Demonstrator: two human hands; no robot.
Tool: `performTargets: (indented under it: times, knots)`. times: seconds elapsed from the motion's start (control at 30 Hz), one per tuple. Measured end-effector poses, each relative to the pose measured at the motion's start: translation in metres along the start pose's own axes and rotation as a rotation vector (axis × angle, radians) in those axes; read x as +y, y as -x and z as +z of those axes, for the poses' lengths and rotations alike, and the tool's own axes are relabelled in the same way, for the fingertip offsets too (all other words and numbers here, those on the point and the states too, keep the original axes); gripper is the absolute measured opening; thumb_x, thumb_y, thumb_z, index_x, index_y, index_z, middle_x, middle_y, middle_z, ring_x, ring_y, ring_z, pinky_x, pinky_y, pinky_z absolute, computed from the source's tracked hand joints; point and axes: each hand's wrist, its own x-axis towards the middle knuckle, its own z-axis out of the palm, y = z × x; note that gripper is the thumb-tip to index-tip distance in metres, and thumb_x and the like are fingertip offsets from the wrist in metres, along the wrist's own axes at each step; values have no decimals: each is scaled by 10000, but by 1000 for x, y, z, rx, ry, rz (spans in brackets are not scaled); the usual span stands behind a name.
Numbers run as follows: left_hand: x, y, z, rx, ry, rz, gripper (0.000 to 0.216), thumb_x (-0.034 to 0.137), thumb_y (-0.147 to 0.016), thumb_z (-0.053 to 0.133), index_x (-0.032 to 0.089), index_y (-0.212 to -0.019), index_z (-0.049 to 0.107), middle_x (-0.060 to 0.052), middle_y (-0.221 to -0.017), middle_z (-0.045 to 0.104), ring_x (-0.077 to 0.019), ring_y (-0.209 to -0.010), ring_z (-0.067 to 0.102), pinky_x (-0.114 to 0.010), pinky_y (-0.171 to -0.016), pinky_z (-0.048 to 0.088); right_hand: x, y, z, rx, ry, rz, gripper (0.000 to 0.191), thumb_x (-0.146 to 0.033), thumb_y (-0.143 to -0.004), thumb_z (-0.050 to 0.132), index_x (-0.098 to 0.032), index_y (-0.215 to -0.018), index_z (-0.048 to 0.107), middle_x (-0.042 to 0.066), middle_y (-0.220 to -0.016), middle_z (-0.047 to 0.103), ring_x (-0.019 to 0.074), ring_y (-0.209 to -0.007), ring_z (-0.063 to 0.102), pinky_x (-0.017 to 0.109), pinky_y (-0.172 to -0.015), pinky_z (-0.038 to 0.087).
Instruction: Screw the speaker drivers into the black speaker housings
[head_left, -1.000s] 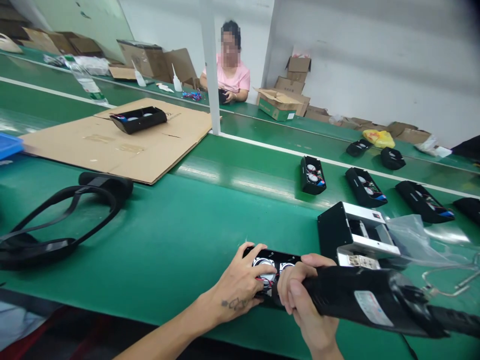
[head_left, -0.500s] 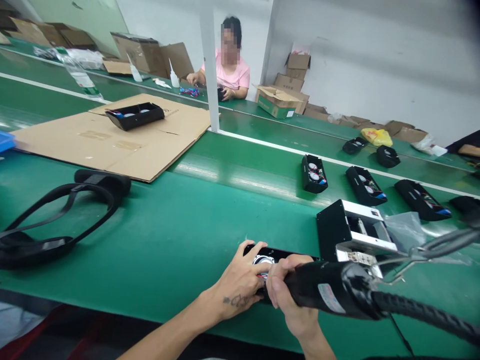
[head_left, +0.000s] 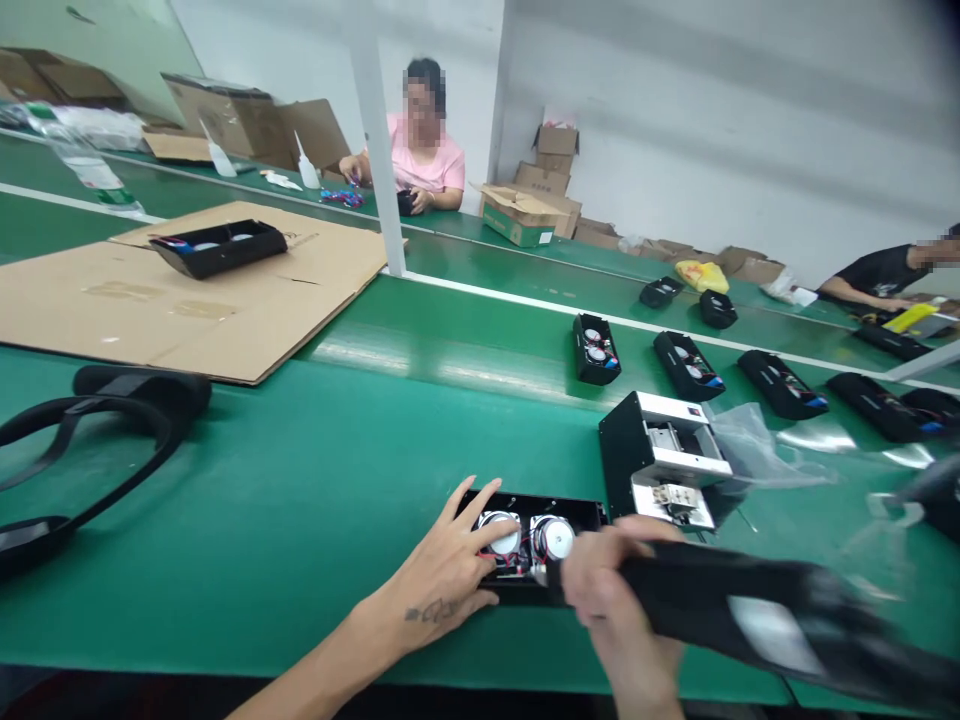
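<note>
A black speaker box (head_left: 585,505) with two round silver-white speakers (head_left: 553,538) and thin wires lies open side up on the green bench. My left hand (head_left: 450,565) grips its left end, fingers spread across the near speaker and far edge, thumb at the near side. My right hand (head_left: 615,580) is wrapped around a black electric screwdriver (head_left: 697,595), tilted with its front end at the box's near edge. Its rear is blurred, and my hand partly hides its tip and the box's right end.
A black-and-white machine (head_left: 660,450) stands just right of the box. Several speaker boxes (head_left: 686,365) line the bench behind it. Cardboard (head_left: 247,340) with another box on it lies left, near a black headband (head_left: 142,420). Two co-workers (head_left: 427,160) sit across.
The view has shifted to the right. My right hand and the screwdriver have drawn back to the right, uncovering the second speaker. My left hand stays on the box.
</note>
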Motion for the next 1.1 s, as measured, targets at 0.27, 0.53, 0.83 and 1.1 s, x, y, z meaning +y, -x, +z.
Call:
performTargets:
  times: [0.27,0.53,0.83,1.1]
  knots:
    - [38,-33,-12,91,8,-1,481,571,-849,925,204,-1056,695,-16,-1043,793,-331,-1256,706,-608,-1315,385,-22,-27,-107,574,322,-16,612,-258,-829,905,-221,-1375,632,-95,-583,607,133,-508,531,300,-550,478]
    - [41,-46,23,67,-108,67,274,263,-895,888,195,-854,626,34,-734,701,-201,-764,661,-458,-972,603,24,0,-129,469,398,73,525,-311,-915,860,-213,-1360,599,-86,-618,642,130,-496,558,296,-536,499]
    - [39,-44,20,129,18,90,180,161,-1036,623,202,-864,593,15,-738,697,-184,-717,633,-416,-876,554,24,-6,-134,451,336,55,482,-246,-931,835,-214,-1353,604,-87,-590,628,135,-478,554,289,-514,496]
    - [37,-43,27,71,-169,85,134,286,-1020,700,195,-946,634,-5,-768,694,-234,-737,643,-447,-853,542,6,-23,-133,474,339,43,417,-245,-890,868,-239,-1204,594,-97,-603,636,129,-476,555,282,-517,501]
